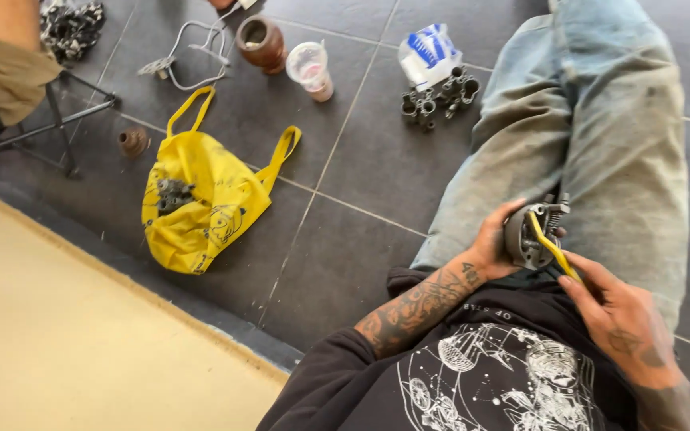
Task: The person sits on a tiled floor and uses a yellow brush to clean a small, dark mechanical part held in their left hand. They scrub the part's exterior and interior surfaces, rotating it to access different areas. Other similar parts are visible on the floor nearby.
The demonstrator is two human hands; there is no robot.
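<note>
I sit on a dark tiled floor in faded jeans and a black printed shirt. My left hand (pixel 495 243) grips a round grey metal engine part (pixel 530 233) with small springs on top, held over my lap. My right hand (pixel 620 319) holds a thin yellow-handled tool (pixel 553 249) whose tip rests against the face of that part. Both forearms are tattooed.
A yellow cloth bag (pixel 201 203) with a grey metal piece (pixel 172 194) on it lies to the left. Farther off are a brown jar (pixel 261 41), a plastic cup (pixel 311 69), a cluster of metal parts (pixel 439 97), a white-blue packet (pixel 430 49) and a stool frame (pixel 57 120).
</note>
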